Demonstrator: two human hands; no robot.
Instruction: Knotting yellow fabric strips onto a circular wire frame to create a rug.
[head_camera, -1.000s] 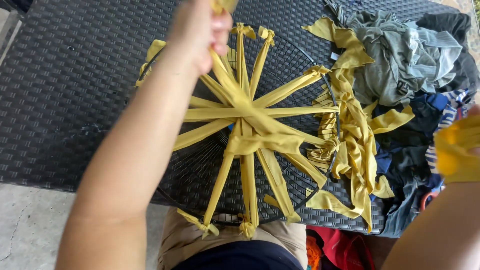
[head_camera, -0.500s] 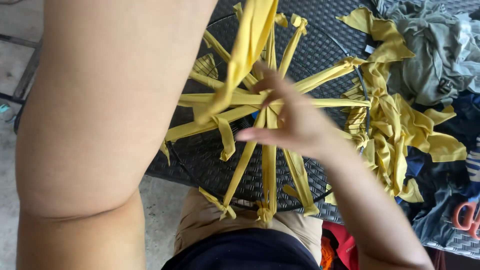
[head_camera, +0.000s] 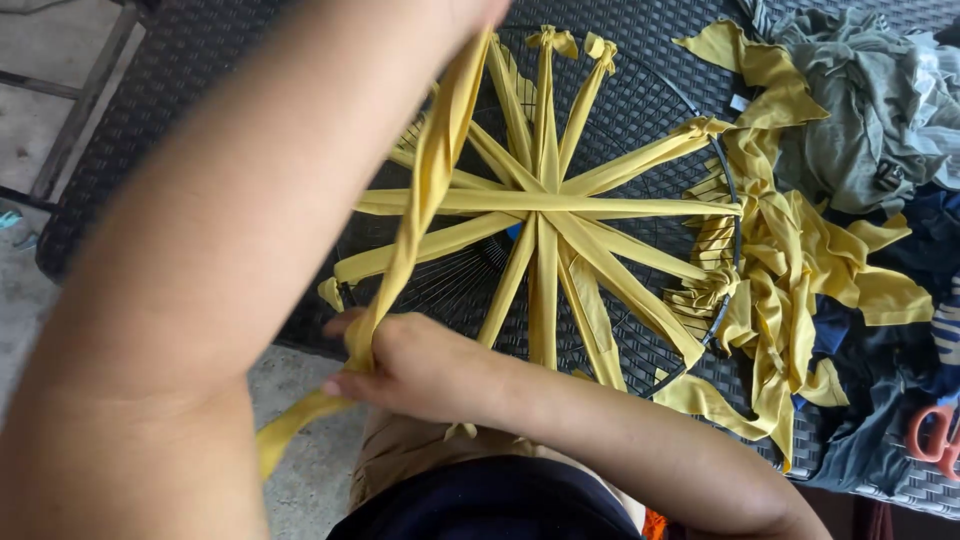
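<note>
A round black wire frame (head_camera: 722, 180) lies on a dark woven table (head_camera: 180, 80), with several yellow fabric strips (head_camera: 545, 215) tied across it like spokes. One loose yellow strip (head_camera: 425, 190) runs taut from the frame's near-left rim up to the top edge of the view. My right hand (head_camera: 400, 365) grips this strip at the rim, its free end hanging below. My left arm fills the foreground. My left hand (head_camera: 470, 12) is mostly cut off at the top and holds the strip's upper end.
A heap of yellow fabric scraps (head_camera: 790, 260) lies right of the frame. Behind it is a pile of grey-green and dark clothes (head_camera: 860, 120). Orange-handled scissors (head_camera: 935, 435) rest at the far right. Concrete floor (head_camera: 300, 400) shows below the table edge.
My right hand has moved from the right side, past the frame's centre, to the near-left rim and taken hold of the strip. My left arm has lifted towards the camera, stretching the strip.
</note>
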